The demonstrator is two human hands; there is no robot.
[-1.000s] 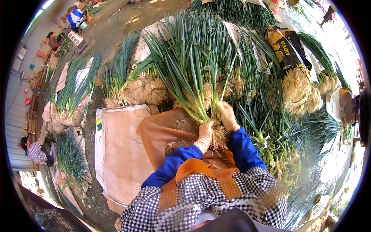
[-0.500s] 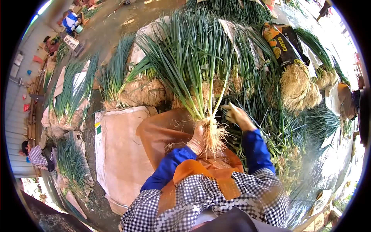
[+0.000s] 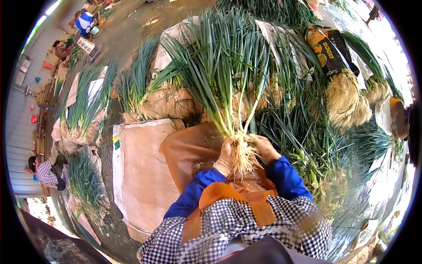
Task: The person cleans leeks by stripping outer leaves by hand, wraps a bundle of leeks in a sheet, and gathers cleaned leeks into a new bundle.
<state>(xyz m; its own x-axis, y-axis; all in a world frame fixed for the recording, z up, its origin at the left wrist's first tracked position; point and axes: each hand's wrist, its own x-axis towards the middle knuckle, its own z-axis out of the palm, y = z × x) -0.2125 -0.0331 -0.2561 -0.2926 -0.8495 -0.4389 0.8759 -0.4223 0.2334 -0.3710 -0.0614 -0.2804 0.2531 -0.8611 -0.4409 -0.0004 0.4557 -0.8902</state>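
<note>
At the far left are three other people: one in a checked top (image 3: 45, 173), one in dark red (image 3: 63, 49) and one in a blue and white top (image 3: 85, 22). Two heaps of long-leaved green plants lie near them, an upper heap (image 3: 84, 103) and a lower heap (image 3: 84, 178). Next comes one flat tan sack (image 3: 147, 171), just beside one orange-brown apron (image 3: 187, 147).

In the middle, two hands meet at one bunch of green stalks (image 3: 227, 115), held over the apron, leaves pointing away and pale roots (image 3: 243, 156) toward the wearer. The left hand (image 3: 225, 157) is clamped around its base; the right hand (image 3: 264, 148) touches the base's right side, though whether it grips I cannot tell. The stalks overlap too much to count.

To the right, one black printed bag (image 3: 327, 55) wraps rooted plants, their tan roots (image 3: 343, 99) sticking out.
</note>
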